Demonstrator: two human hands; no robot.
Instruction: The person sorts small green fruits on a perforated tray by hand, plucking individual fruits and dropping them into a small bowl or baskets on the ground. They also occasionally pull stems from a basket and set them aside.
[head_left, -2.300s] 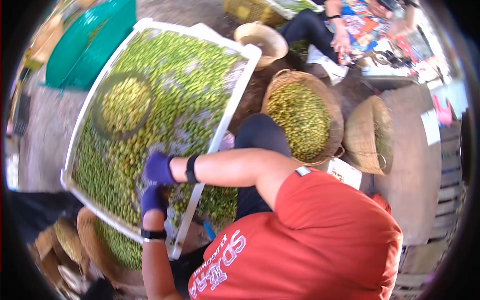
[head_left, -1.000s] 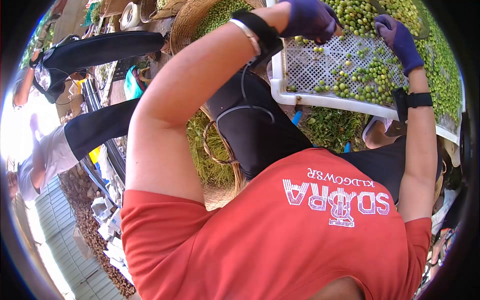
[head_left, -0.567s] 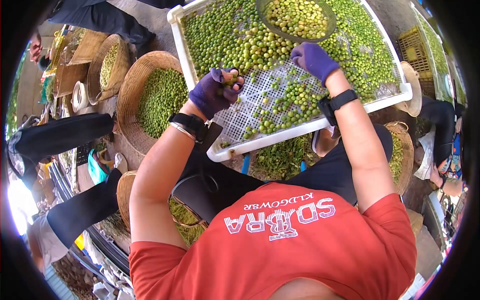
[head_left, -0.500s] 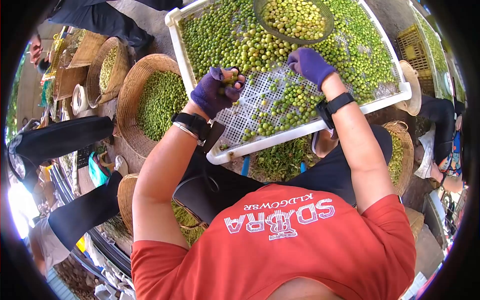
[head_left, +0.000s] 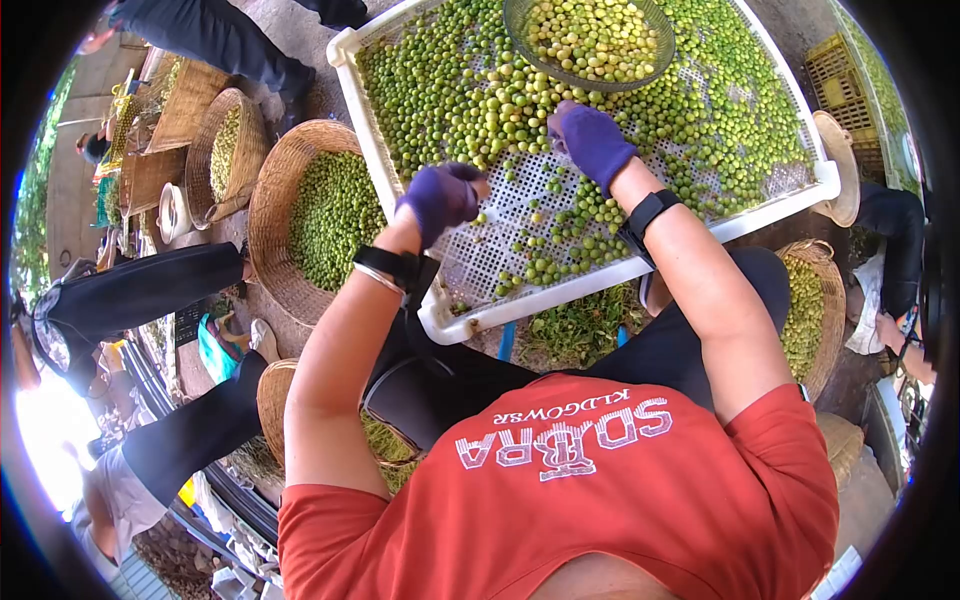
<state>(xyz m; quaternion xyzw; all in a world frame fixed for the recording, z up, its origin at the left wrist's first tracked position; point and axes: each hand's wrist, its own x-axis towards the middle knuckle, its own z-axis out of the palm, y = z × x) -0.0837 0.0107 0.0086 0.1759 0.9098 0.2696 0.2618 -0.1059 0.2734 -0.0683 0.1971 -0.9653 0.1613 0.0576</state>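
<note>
A white perforated tray [head_left: 347,75] carries loose green fruit [head_left: 430,90], with a mesh bowl [head_left: 585,82] of yellower fruit standing on it at the top. Over the tray's left part is my left hand [head_left: 443,200] in a purple fingerless glove, its fingers curled; what they hold, if anything, cannot be made out. My right hand [head_left: 588,143], gloved the same way, touches or hovers just above the fruit below the bowl. Its fingers are bent together, and their tips are hidden.
Left of the tray stands a wicker basket [head_left: 268,215] of green fruit, with a smaller basket [head_left: 252,150] beyond. Another basket [head_left: 832,330] is by my right knee. Yellow crates [head_left: 838,85] stand at the right. Other people's legs [head_left: 140,290] show at both sides.
My left hand has turned over and its fingers have closed in, so the fruit seen in it before no longer shows. My right hand has shifted left. The whole view has moved slightly.
</note>
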